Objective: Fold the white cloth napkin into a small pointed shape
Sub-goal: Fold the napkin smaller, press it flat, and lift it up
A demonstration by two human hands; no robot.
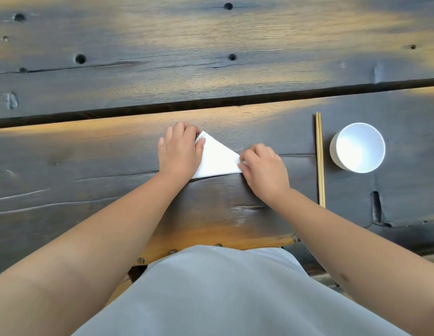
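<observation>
White cloth napkin (217, 158) lies on the dark wooden table (114, 154) as a small triangle. Left hand (178, 151) presses its far corner with curled fingers, probably anchoring it, while right hand (263, 169) pinches the right point to sharpen the crease.

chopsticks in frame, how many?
2. The chopsticks lie side by side, touching, on the dark wooden table, between the right hand and the white cup. Nothing suggests others are hidden.
</observation>
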